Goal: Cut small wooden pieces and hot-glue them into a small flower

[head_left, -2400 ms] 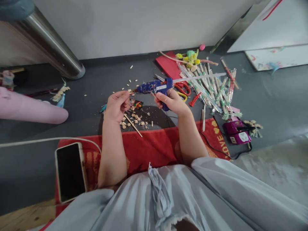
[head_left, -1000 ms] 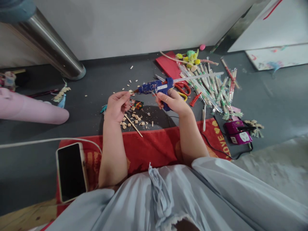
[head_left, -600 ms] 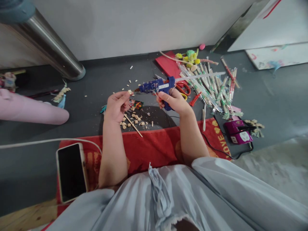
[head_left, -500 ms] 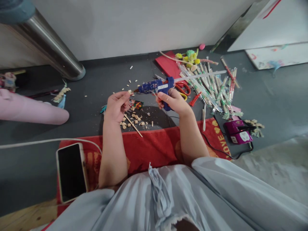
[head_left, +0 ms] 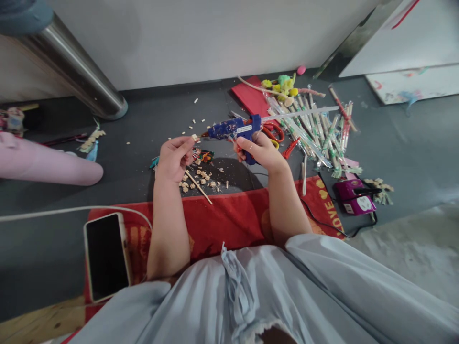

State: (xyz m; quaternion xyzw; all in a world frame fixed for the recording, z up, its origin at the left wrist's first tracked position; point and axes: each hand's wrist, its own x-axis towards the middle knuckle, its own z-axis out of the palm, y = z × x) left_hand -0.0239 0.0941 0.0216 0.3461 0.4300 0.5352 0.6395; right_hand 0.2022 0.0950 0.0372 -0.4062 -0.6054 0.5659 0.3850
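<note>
My right hand (head_left: pixel 258 149) is wrapped round the handle of a blue glue gun (head_left: pixel 229 129), which has a long clear glue stick (head_left: pixel 304 112) coming out of its back. The gun's nozzle points left, at a small pale wooden piece (head_left: pixel 194 137). That piece is pinched between the thumb and forefinger of my left hand (head_left: pixel 175 155). Below my hands lie several small wooden pieces (head_left: pixel 203 175) and a thin wooden stick (head_left: pixel 199 187). Orange-handled scissors (head_left: pixel 273 129) lie behind my right hand.
A phone (head_left: pixel 107 258) rests on the red cloth (head_left: pixel 225 222). Wrapped sticks (head_left: pixel 315 126) are heaped at the right, near a purple power socket (head_left: pixel 355 197). On the left are a pink cylinder (head_left: pixel 46 162) and a metal post (head_left: pixel 79 67).
The glue gun has shifted very slightly right, its nozzle drawing back a little from the wooden piece. My left hand has hardly moved.
</note>
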